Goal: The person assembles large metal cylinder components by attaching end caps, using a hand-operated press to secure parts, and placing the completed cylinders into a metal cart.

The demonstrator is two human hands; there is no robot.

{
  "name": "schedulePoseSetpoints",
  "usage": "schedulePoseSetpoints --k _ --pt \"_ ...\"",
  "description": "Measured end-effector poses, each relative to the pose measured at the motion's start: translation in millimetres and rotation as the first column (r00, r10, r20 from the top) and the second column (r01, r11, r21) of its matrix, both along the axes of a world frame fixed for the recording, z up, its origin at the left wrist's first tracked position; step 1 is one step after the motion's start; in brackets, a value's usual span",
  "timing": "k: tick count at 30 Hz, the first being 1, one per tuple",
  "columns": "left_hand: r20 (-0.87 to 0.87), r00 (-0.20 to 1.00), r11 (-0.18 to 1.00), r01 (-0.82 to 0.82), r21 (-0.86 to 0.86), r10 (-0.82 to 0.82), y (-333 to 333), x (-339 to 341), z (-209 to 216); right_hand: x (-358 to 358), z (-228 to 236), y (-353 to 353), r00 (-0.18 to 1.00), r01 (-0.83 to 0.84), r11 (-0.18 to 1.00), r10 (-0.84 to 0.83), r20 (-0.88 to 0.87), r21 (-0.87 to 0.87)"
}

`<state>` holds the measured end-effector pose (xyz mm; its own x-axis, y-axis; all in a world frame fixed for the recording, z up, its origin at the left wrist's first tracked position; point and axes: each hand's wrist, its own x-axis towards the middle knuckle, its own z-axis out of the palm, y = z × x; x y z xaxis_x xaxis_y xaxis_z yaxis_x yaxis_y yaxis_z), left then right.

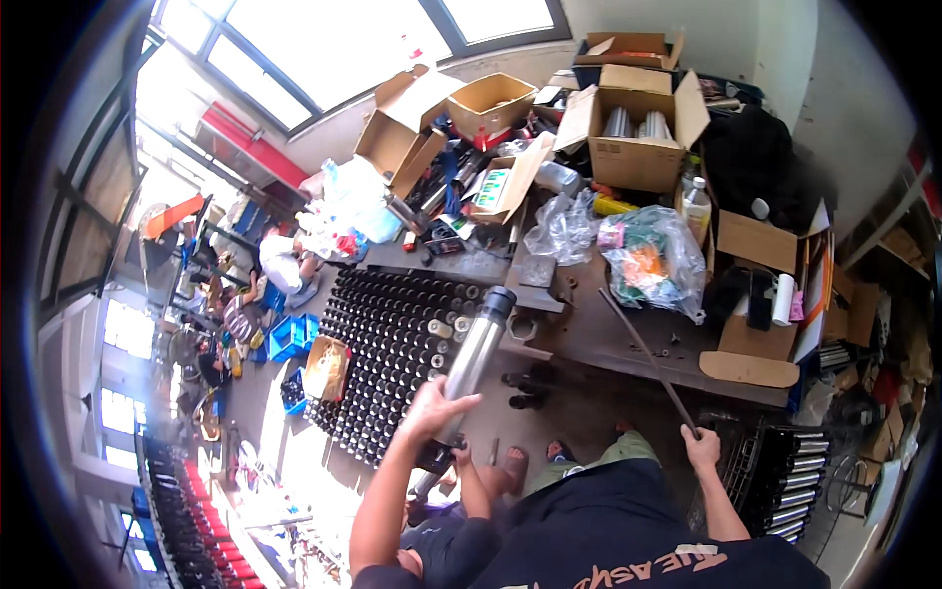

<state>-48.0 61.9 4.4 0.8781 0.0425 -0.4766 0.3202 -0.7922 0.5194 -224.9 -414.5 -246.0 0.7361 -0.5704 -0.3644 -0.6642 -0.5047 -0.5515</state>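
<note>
In the head view, the left hand [429,410] is wrapped round a steel tube [474,353], its grip clamped below the middle, probably to steady it at a tilt; the black-capped end rises near the table's [579,329] near left corner. The right hand's [701,448] grip is closed on the near end of a thin rod [650,361], likely so that its length stays free to reach across the table's near edge. Fingers hide part of the tube; whether the co-worker's hand [469,473] touches its lower end, I cannot tell. Glare washes out the floor at lower left.
</note>
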Motion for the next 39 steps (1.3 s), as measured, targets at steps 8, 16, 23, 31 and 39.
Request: schedulePoseSetpoints --k 8,16,23,31,39 --pt "-0.589 0.808 -0.332 -0.558 -0.760 -0.012 -72 -52 -55 88 -92 76 0.981 0.192 0.544 -0.097 -0.166 0.817" --pt "-0.475 0.880 -0.430 -0.424 -0.797 0.013 -80 -31 -48 139 -114 120 0.931 0.346 0.378 -0.028 -0.363 0.859" --pt "-0.439 0.881 -0.140 -0.419 -0.897 0.174 -65 -15 -13 126 -100 127 0.980 0.165 0.582 -0.005 -0.200 0.796" --pt "-0.391 0.917 -0.325 -0.348 -0.879 0.074 -60 -10 -17 131 -98 131 0.981 0.131 0.599 0.037 -0.190 0.790" --pt "-0.350 0.931 -0.590 -0.340 -0.733 -0.103 -71 -8 -37 144 -109 118 0.959 0.155 0.648 0.083 -0.272 0.745"
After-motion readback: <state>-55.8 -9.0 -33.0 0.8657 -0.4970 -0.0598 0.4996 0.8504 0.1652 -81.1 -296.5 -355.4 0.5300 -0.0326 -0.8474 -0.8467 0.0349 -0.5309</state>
